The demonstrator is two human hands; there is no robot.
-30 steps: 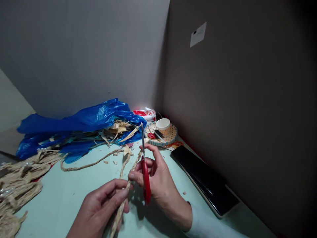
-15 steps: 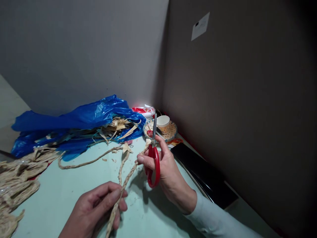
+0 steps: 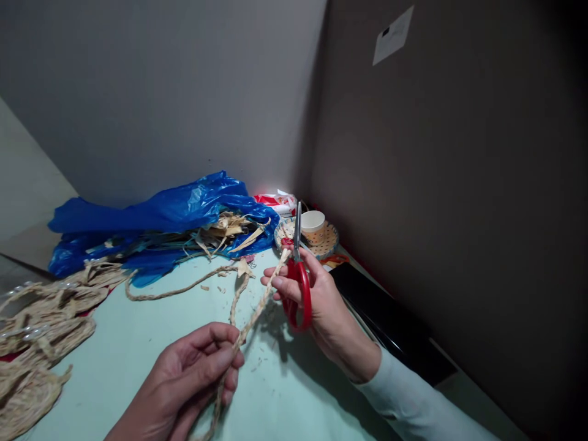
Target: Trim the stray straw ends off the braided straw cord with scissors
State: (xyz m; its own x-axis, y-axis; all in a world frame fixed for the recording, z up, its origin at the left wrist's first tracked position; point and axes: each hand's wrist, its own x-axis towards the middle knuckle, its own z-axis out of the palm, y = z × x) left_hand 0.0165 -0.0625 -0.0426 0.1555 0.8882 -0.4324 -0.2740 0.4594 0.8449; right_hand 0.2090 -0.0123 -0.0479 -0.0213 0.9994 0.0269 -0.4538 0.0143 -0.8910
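A braided straw-coloured cord (image 3: pixel 258 312) runs up and to the right between my hands. Thumb and fingers of my left hand (image 3: pixel 193 376) pinch it low down, and its lower end trails below that hand. My right hand (image 3: pixel 328 309) holds red-handled scissors (image 3: pixel 307 288), blades together and pointing up. The same hand's thumb and fingers also steady the pale upper end of the cord. Behind, another stretch of cord (image 3: pixel 177 294) curves across the pale green tabletop (image 3: pixel 124 361) to a knotted, leaf-like tip.
A blue plastic bag (image 3: pixel 151 214) with dry fibre strips lies at the back. Woven straw pieces (image 3: pixel 55 331) are at the left. A paper cup (image 3: pixel 313 226) stands on a woven plate (image 3: pixel 331 240). A flat black object (image 3: pixel 390 318) lies along the right wall.
My view has shifted, so the table items appear further right. Both hands sit slightly higher and to the right in the picture. The grip on the cord and scissors stays much the same.
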